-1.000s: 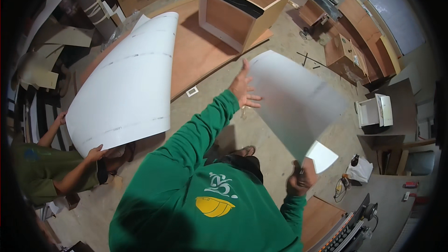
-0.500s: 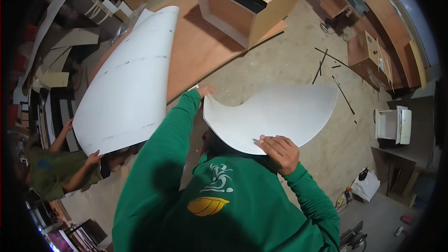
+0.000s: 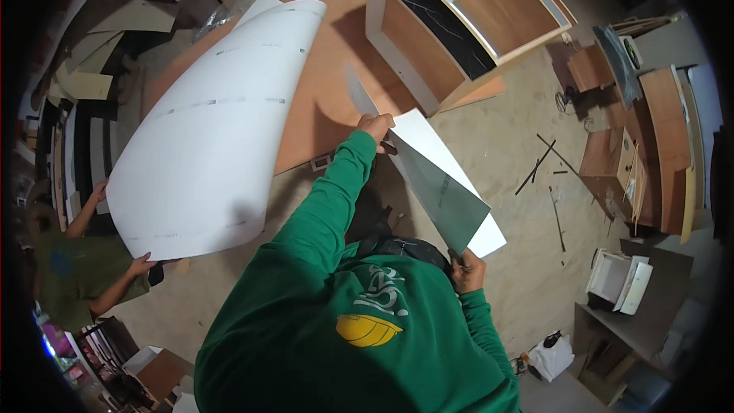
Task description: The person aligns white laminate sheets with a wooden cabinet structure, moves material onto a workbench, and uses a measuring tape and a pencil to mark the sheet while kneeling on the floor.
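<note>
My left hand (image 3: 375, 128) is closed on the upper part of a thin, bendy laminate sheet (image 3: 426, 141), white on one face. A grey-green triangular face (image 3: 443, 191) of it shows toward me, printed with small marks. The closed fingers of my right hand (image 3: 467, 272) pinch the sheet's lower end near my body. Part of that grip is hidden behind the sheet. Beyond my left hand a narrow grey strip (image 3: 359, 95) stands up; I cannot tell if it belongs to the same sheet.
On the left a co-worker's hands (image 3: 141, 265) hold a large curled white sheet (image 3: 206, 130). A brown board (image 3: 321, 99) lies ahead, bearing a cabinet frame (image 3: 443, 92) with a black marbled panel. Dark strips (image 3: 535, 164) litter the concrete floor. A white bag (image 3: 550, 356) sits at right.
The sheet has swung from a broad, flat curve on the right to a folded, edge-on pose. My left hand has moved forward and right; my right hand has dropped slightly.
</note>
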`<control>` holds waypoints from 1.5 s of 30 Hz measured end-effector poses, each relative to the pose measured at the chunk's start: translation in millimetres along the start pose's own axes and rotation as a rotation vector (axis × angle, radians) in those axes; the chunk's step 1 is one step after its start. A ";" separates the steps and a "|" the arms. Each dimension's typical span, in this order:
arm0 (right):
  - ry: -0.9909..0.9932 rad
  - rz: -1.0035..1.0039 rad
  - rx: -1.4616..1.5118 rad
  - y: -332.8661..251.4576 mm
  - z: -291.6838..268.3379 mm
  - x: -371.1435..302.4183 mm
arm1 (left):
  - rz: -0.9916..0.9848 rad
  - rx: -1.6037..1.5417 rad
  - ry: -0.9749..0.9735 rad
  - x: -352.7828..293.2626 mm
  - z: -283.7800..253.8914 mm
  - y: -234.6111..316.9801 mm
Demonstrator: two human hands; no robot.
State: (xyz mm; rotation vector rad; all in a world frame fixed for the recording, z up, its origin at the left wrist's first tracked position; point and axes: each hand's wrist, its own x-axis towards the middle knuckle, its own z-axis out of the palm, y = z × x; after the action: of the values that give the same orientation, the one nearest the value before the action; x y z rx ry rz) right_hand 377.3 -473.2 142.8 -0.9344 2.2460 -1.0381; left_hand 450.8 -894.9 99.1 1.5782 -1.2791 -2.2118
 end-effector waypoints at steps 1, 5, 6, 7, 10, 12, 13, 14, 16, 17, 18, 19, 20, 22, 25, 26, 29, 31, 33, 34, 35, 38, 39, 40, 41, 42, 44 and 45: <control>0.051 -0.027 -0.011 1.3 9.8 18.0 | 0.032 0.026 0.051 0.3 12.1 27.1; 0.085 0.084 -0.014 -33.6 36.5 102.9 | 0.024 0.097 0.097 48.4 3.5 94.2; 0.086 0.053 -0.024 -39.7 42.4 123.7 | 0.011 0.116 0.086 65.2 -2.2 110.7; 0.080 0.028 -0.034 -45.3 47.9 139.7 | 0.023 0.166 0.063 83.9 -11.4 124.4; 0.116 0.070 -0.026 -66.1 63.4 185.6 | 0.033 0.138 0.146 115.1 -0.6 174.9; 0.166 0.072 -0.044 -74.8 72.6 213.7 | 0.049 0.162 0.101 159.5 2.8 186.0; 0.162 0.121 -0.110 -68.6 75.9 227.2 | 0.049 0.155 0.083 174.0 5.9 194.6; 0.189 0.124 -0.140 -62.5 80.0 239.1 | 0.049 0.147 0.066 186.4 10.1 200.4; 0.251 0.137 -0.207 -49.7 84.1 260.5 | 0.074 0.257 0.145 203.9 27.3 210.2; 0.226 0.170 -0.220 -41.3 85.6 272.7 | 0.109 0.309 0.179 222.2 28.5 208.6; 0.232 0.192 -0.220 -42.1 86.8 281.6 | 0.123 0.338 0.198 232.2 31.7 207.7; 0.237 0.214 -0.220 -42.4 88.5 291.6 | 0.137 0.365 0.219 242.3 34.0 207.2; 0.241 0.235 -0.220 -42.8 89.4 300.0 | 0.136 0.361 0.233 250.2 36.5 203.9; 0.244 0.314 -0.239 -27.9 93.1 309.5 | 0.176 0.387 0.252 261.6 49.7 200.3; 0.179 0.416 -0.342 -17.9 106.1 328.7 | 0.302 0.394 0.305 289.7 47.4 185.3; 0.139 0.426 -0.388 -23.8 112.7 341.2 | 0.353 0.341 0.332 309.3 31.3 177.6; 0.075 0.541 -0.475 -9.2 117.8 358.8 | 0.515 0.206 0.293 305.0 40.8 177.5; 0.030 0.555 -0.504 -7.5 122.2 373.2 | 0.595 0.055 0.248 300.5 33.5 182.8; -0.032 0.564 -0.483 -5.8 126.4 389.9 | 0.637 -0.153 0.177 305.7 21.6 189.0; -0.064 0.565 -0.471 -6.6 128.6 399.0 | 0.617 -0.172 0.174 309.7 14.9 194.9; -0.057 0.515 -0.465 -7.7 130.9 407.2 | 0.596 -0.191 0.171 314.1 9.1 201.6; -0.091 0.571 -0.462 -5.8 137.8 424.0 | 0.428 -0.142 0.156 308.0 13.1 219.3; -0.056 0.544 -0.387 -8.6 140.5 428.9 | 0.362 -0.106 0.175 309.8 9.6 223.1; -0.056 0.570 -0.369 -11.1 141.1 430.9 | 0.294 -0.071 0.194 311.4 8.5 226.0; -0.056 0.597 -0.351 -13.1 140.2 430.6 | 0.311 -0.097 0.185 311.3 11.6 225.2; -0.063 0.608 -0.334 -17.2 139.8 434.6 | 0.336 -0.129 0.188 314.9 11.8 220.9; -0.087 0.643 -0.257 -5.8 130.3 427.8 | 0.326 -0.195 0.149 313.3 27.8 209.8; -0.097 0.663 -0.217 -9.5 126.3 420.8 | 0.296 -0.230 0.126 310.6 37.3 200.4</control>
State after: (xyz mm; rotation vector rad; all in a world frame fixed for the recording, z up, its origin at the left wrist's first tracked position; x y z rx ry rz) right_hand 193.6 -851.5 15.3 -0.2543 2.3557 -0.4482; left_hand 214.1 -1170.4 21.1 1.3252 -1.0973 -1.9638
